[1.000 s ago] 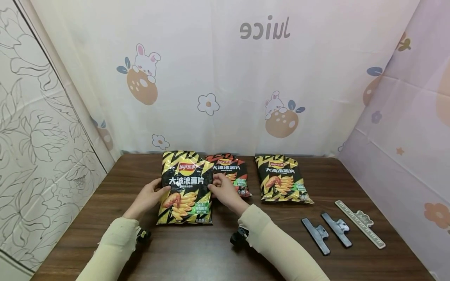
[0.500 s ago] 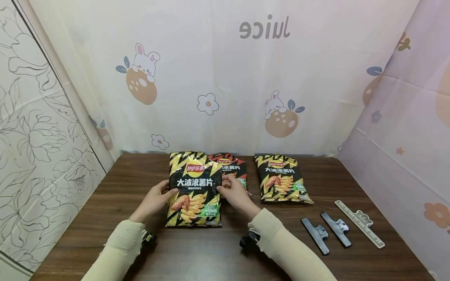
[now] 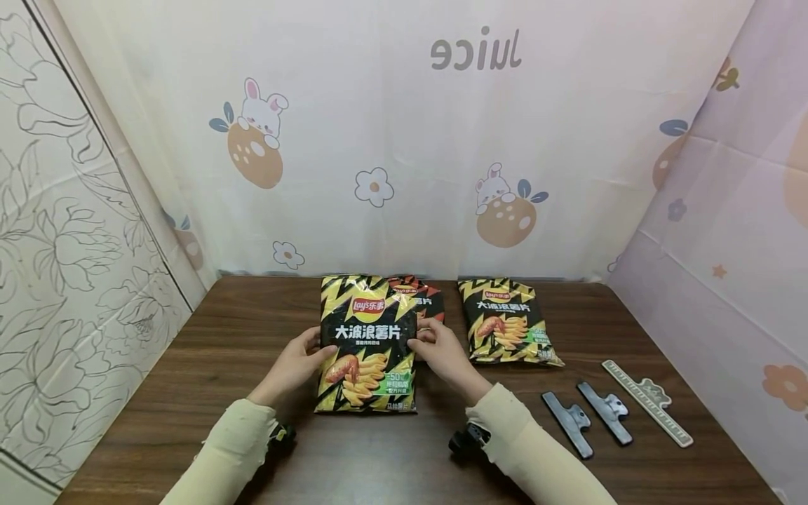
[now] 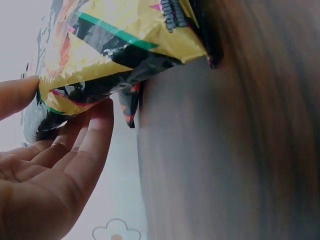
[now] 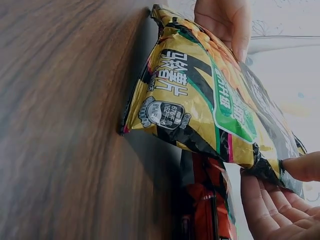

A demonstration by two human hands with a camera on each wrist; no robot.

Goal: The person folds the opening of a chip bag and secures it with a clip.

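Note:
Both hands hold a yellow-and-black bag of potato chips (image 3: pixel 367 351) by its two sides, its printed front facing me. My left hand (image 3: pixel 293 365) grips the left edge, and in the left wrist view the thumb is on the front with the fingers (image 4: pixel 95 135) behind. On the right edge, my right hand (image 3: pixel 447 356) pinches the bag the same way. The right wrist view has the bag's bottom edge (image 5: pixel 140 95) at or close to the tabletop; contact is hard to tell. Behind it lies a red-and-black chip bag (image 3: pixel 431 300), partly hidden.
Another yellow-and-black chip bag (image 3: pixel 508 322) lies at the back right of the wooden table (image 3: pixel 379 463). Toward the right front are two metal clips (image 3: pixel 570 424) and a pale long clip (image 3: pixel 647 403). A printed curtain (image 3: pixel 404 126) hangs behind the table.
Both hands have carried the held chip bag to the right and slightly toward me. It now covers more of the red-and-black bag. The other bag and the clips have stayed put.

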